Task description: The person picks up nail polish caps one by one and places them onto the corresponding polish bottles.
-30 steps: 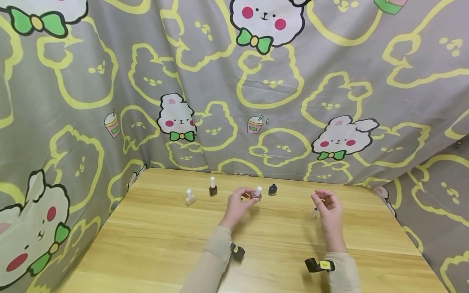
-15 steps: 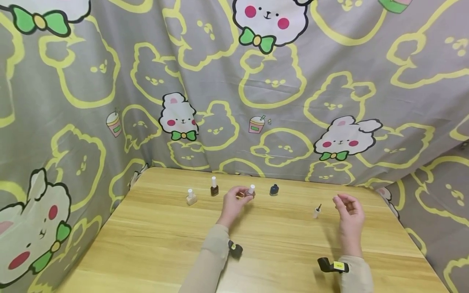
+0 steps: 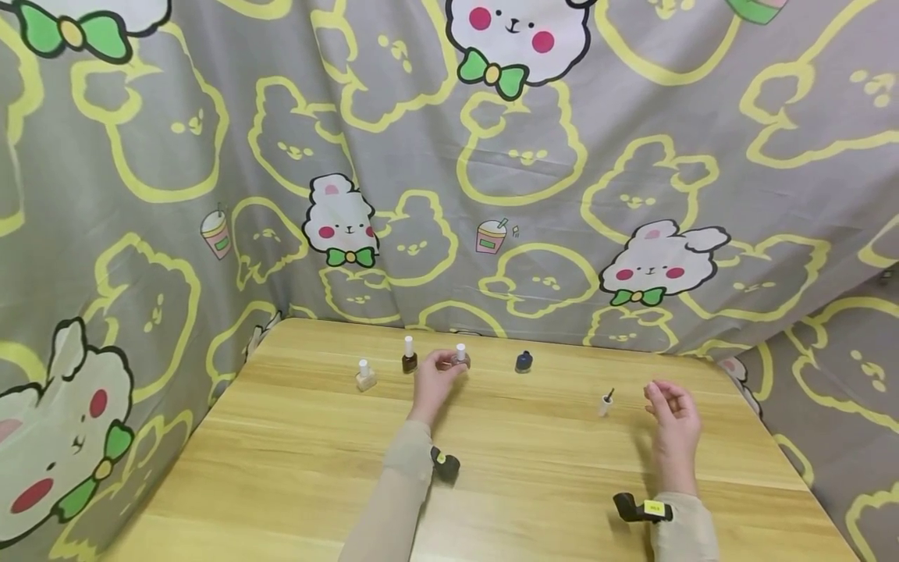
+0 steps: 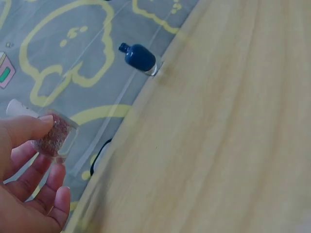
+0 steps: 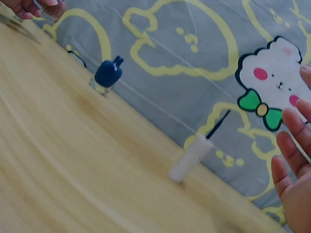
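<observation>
My left hand (image 3: 435,384) pinches a nail polish bottle (image 4: 54,133) with reddish glitter polish and a white cap, between thumb and fingers. In the head view this bottle is at the back of the table, just right of a dark brown nail polish bottle (image 3: 410,361) with a white cap. A dark blue nail polish bottle (image 5: 108,74) stands uncapped to its right, its neck bare. Farther right, a white brush cap (image 5: 187,162) stands on its top end with the dark brush pointing up. Beside that cap my right hand (image 3: 676,417) hovers, fingers loosely bent and holding nothing.
A cream nail polish bottle (image 3: 365,379) with a white cap stands at the back left of the wooden table (image 3: 302,460). Behind the table's far edge hangs a grey curtain (image 3: 421,164) with cartoon prints. Each wrist wears a small black camera.
My left hand has carried the glitter bottle leftward, away from the blue bottle. My right hand has let go of the white brush cap, leaving it standing, and moved right.
</observation>
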Demonstrator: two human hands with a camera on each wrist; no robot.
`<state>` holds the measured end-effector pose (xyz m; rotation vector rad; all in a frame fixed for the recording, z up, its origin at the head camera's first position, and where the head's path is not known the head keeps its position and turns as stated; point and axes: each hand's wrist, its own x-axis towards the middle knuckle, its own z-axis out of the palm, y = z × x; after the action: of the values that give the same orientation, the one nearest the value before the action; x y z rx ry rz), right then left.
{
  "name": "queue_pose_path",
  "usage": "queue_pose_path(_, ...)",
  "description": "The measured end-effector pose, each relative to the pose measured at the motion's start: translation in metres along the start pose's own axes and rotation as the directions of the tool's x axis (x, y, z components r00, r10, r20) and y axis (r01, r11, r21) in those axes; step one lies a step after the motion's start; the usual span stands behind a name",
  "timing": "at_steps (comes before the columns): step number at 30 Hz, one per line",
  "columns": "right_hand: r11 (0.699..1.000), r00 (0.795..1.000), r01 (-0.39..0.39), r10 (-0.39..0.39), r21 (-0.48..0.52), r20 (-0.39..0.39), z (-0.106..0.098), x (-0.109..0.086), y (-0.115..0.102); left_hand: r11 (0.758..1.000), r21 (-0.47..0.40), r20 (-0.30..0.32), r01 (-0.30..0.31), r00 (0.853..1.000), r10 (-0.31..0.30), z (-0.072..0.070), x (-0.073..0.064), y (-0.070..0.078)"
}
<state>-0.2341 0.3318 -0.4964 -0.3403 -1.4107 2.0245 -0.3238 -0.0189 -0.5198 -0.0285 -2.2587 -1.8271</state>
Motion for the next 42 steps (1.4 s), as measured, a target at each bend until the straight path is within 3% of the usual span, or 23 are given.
queue_pose_path(7, 0.982, 0.983, -0.184, 0.185, -0.046, 0.012, -0.013, 0.004, 0.009, 0.998, -0.016, -0.028, 0.064, 0.998, -0.064, 0.002, 0.007, -0.008)
queue_pose_path(15, 0.949, 0.941, -0.297, 0.309, -0.103, 0.139, -0.021, 0.006, 0.013, 0.995, -0.002, -0.064, 0.098, 0.993, -0.098, 0.002, 0.017, -0.013)
queue_pose_path(21, 0.943, 0.922, -0.276, 0.315, -0.189, 0.227, -0.026, 0.007, 0.017, 0.992, 0.038, -0.083, 0.120, 0.990, -0.117, 0.004, 0.016, -0.012)
queue_pose_path(26, 0.933, 0.917, -0.221, 0.297, -0.283, 0.265, -0.027, 0.008, 0.023, 0.985, 0.092, -0.114, 0.144, 0.984, -0.133, 0.006, 0.018, -0.009)
queue_pose_path(33, 0.909, 0.918, -0.154, 0.276, -0.387, 0.283, -0.026, 0.008, 0.028, 0.975, 0.125, -0.132, 0.184, 0.977, -0.167, 0.010, 0.020, -0.009)
queue_pose_path(42, 0.882, 0.920, -0.156, 0.294, -0.444, 0.260, -0.024, 0.009, 0.030, 0.967, 0.172, -0.131, 0.188, 0.977, -0.167, 0.012, 0.022, -0.003)
